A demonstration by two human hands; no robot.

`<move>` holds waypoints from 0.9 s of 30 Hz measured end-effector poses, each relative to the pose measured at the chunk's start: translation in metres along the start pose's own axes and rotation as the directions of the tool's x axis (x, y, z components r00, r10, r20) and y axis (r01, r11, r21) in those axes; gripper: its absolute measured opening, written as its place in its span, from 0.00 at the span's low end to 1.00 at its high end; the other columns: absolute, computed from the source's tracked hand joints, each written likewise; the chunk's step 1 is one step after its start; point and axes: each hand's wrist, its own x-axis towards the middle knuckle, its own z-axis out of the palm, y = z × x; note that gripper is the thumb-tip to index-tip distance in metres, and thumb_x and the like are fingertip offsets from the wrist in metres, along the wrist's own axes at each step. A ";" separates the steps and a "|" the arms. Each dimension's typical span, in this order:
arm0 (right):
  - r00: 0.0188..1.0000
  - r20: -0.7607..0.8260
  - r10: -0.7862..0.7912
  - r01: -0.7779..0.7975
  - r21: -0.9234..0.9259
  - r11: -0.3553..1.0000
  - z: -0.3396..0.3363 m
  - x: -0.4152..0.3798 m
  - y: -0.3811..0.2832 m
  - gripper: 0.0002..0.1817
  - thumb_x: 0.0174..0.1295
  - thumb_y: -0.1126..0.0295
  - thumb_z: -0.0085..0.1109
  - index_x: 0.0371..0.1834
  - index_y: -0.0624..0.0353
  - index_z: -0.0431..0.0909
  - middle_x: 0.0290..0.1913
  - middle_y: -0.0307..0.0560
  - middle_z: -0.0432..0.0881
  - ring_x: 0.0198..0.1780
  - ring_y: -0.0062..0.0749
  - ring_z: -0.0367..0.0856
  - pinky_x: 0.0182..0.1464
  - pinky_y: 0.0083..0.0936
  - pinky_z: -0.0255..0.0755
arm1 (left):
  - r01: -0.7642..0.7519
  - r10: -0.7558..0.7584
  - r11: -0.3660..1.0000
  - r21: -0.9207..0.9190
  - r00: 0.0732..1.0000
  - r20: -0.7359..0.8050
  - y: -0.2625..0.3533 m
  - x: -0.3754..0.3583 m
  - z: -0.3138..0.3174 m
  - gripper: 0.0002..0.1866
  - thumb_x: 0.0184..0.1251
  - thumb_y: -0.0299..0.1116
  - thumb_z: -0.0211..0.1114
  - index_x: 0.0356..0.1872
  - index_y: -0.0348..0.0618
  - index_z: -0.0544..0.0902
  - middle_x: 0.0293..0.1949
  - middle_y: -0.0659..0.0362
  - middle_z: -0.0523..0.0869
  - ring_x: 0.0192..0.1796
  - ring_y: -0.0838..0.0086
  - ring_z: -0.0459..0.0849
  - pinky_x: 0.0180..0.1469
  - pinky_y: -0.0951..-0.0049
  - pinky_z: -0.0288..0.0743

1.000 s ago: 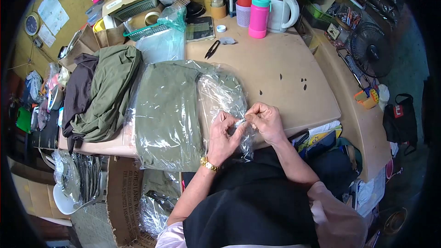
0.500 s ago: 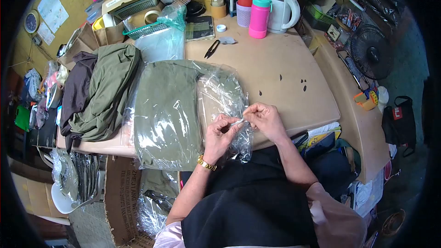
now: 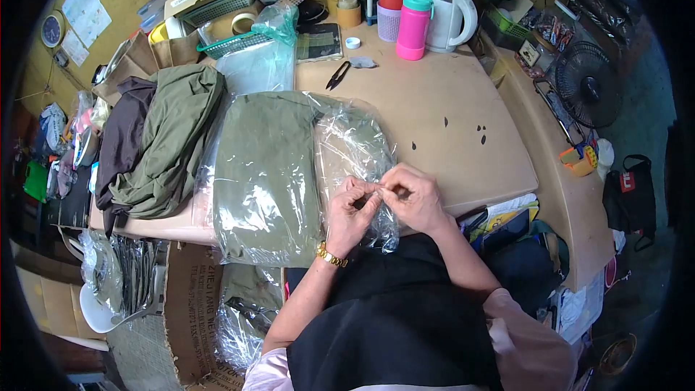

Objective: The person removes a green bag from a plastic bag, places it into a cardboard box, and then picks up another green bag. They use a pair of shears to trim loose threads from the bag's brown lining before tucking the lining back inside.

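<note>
Pressed close, the fingertips of your left hand [image 3: 349, 211] and right hand [image 3: 415, 201] meet in front of you, thumb and finger pinched on each side. In the head view, whatever sits between them is too small to make out. A moment ago a small whitish bit showed there; now the tips cover it, which suggests close work done more by feel than by sight, in a grip with little slack.

Just beneath and beside your grip is the crinkled end of the clear plastic bag [image 3: 266, 170]; you can't tell from this angle whether your fingers have hold of it. The bag spreads away to the left of the grip, flat on the table [image 3: 467, 112], with folded green cloth [image 3: 264, 127] inside. Your gold watch [image 3: 331, 255] sits on the left wrist, below the grip.

Further left, past the bag, you have a loose heap of green fabric [image 3: 181, 130] with a dark piece [image 3: 129, 134] along its outer side. Beyond the grip, toward the table's far edge, lie the black snips [image 3: 339, 74] and a small white lid [image 3: 352, 43], with the pink bottle [image 3: 410, 38] and the kettle [image 3: 439, 25] standing to their right. Below and left of the grip is an open cardboard box [image 3: 190, 311].
</note>
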 end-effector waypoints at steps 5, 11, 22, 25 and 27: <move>0.958 -0.027 0.285 -0.260 0.342 0.903 0.014 -0.004 0.019 0.02 0.59 0.81 0.65 0.34 0.64 0.83 0.38 0.49 0.83 0.30 0.36 0.83 0.35 0.25 0.77 | -0.017 0.017 0.999 -0.034 1.000 -0.003 -0.002 0.000 0.000 0.06 0.62 0.24 0.71 0.39 0.35 0.87 0.32 0.60 0.77 0.35 0.75 0.74 0.38 0.75 0.69; 0.995 0.085 -0.043 0.047 -0.044 0.998 -0.003 0.003 -0.007 0.08 0.58 0.80 0.67 0.41 0.66 0.84 0.39 0.50 0.82 0.36 0.40 0.84 0.38 0.30 0.78 | 0.069 -0.064 0.991 -0.112 0.997 0.045 -0.010 -0.004 -0.005 0.08 0.62 0.23 0.68 0.41 0.33 0.85 0.35 0.61 0.77 0.37 0.78 0.73 0.40 0.77 0.67; 0.996 0.094 -0.011 0.032 -0.225 0.974 -0.002 -0.001 -0.002 0.03 0.60 0.78 0.62 0.33 0.66 0.77 0.33 0.51 0.77 0.37 0.43 0.79 0.40 0.32 0.73 | 0.087 -0.098 0.992 -0.086 0.987 -0.125 0.009 -0.002 0.007 0.10 0.57 0.21 0.70 0.39 0.38 0.80 0.32 0.59 0.82 0.31 0.76 0.81 0.35 0.73 0.76; 0.878 0.406 0.254 -0.299 0.052 0.953 -0.014 0.003 0.018 0.08 0.67 0.71 0.60 0.33 0.64 0.76 0.30 0.40 0.74 0.34 0.27 0.74 0.38 0.25 0.68 | 0.039 -0.036 0.997 0.063 0.998 -0.046 0.000 -0.006 0.004 0.11 0.57 0.19 0.69 0.40 0.38 0.79 0.32 0.58 0.83 0.31 0.77 0.82 0.36 0.76 0.77; 0.805 0.534 0.257 -0.362 0.099 0.927 -0.025 0.011 0.025 0.09 0.70 0.69 0.58 0.34 0.62 0.75 0.30 0.35 0.72 0.34 0.21 0.70 0.37 0.21 0.66 | -0.001 0.002 0.998 0.069 1.000 -0.014 -0.007 -0.007 0.007 0.12 0.57 0.19 0.69 0.41 0.38 0.79 0.32 0.58 0.83 0.30 0.78 0.82 0.35 0.77 0.76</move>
